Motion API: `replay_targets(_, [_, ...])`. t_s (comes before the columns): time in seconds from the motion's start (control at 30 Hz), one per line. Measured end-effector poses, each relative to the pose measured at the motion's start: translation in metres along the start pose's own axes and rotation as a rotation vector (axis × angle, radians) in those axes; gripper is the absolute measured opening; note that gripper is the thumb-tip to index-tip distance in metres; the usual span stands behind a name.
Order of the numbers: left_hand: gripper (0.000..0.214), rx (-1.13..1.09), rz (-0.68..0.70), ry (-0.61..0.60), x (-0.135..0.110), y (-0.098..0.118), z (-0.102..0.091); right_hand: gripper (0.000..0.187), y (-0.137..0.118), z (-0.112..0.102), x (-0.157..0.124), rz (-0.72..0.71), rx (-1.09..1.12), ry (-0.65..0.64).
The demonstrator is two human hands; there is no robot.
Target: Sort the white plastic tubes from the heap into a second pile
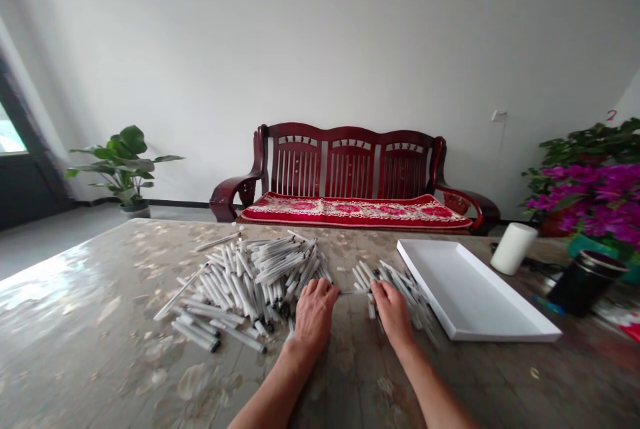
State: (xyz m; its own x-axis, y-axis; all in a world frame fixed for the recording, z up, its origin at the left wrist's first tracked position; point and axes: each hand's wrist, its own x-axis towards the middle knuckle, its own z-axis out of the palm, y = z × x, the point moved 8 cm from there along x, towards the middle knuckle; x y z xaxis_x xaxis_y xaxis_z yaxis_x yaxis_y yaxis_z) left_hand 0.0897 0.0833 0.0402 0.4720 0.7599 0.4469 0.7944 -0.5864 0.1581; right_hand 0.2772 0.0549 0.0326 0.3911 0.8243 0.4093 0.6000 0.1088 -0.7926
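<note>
As left hand (313,312) and right hand (393,312) pinch it, pen (356,292) runs left-right.

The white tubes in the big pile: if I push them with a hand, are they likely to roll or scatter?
The white tubes look round and slim, so they would probably roll on the glossy table. They lie loosely crossed, so a push likely scatters them. They seem stiff: none bends.

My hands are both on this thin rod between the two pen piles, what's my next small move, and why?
Probably lift the thin rod off the table: left hand and right hand each hold one end, and it lies low between the big pile and the small pile, where pens could snag it.
</note>
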Motion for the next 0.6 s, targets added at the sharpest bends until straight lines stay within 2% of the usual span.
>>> replay_targets(0.13, [0.014, -0.015, 0.038, 0.048, 0.005, -0.001, -0.001, 0.048, -0.001, -0.001, 0.003, -0.018, -0.071, -0.03])
replay_targets(0.4, [0.012, -0.053, 0.054, 0.044, 0.008, -0.004, -0.005, 0.04, -0.005, 0.004, 0.003, -0.09, -0.136, -0.068])
replay_targets(0.6, [0.014, -0.067, 0.066, 0.037, 0.009, -0.008, -0.006, 0.025, -0.011, 0.006, 0.004, -0.131, -0.015, -0.104])
